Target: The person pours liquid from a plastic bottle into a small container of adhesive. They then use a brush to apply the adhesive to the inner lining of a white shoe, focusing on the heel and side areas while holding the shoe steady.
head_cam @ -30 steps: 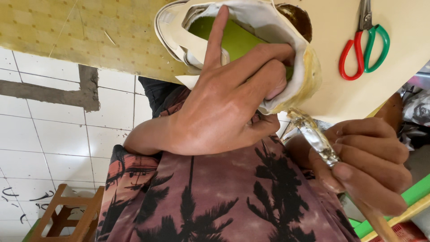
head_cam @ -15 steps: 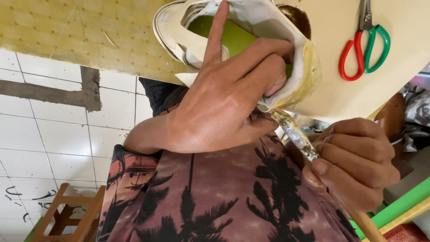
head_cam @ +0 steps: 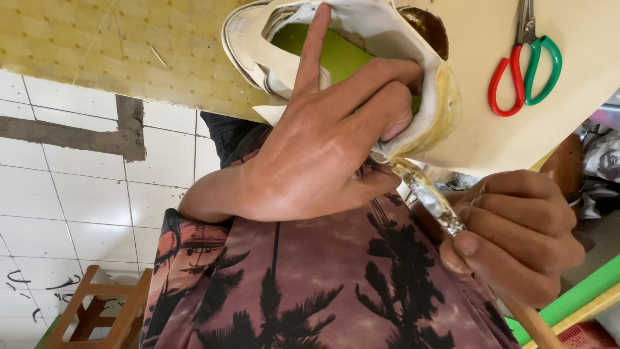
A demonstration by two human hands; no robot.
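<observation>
Left hand (head_cam: 323, 161) grips shoe upper (head_cam: 381, 39); right hand (head_cam: 516, 239) grips glue brush (head_cam: 429, 197); scissors (head_cam: 526, 58) nearby.

The person wears a short-sleeved shirt (head_cam: 323, 284) in washed maroon and dusky pink, printed with black palm-tree silhouettes. An orange patch shows on the sleeve (head_cam: 187, 249). Both the left hand (head_cam: 323, 148) and right hand (head_cam: 516, 239) are bare, without rings or gloves.
</observation>
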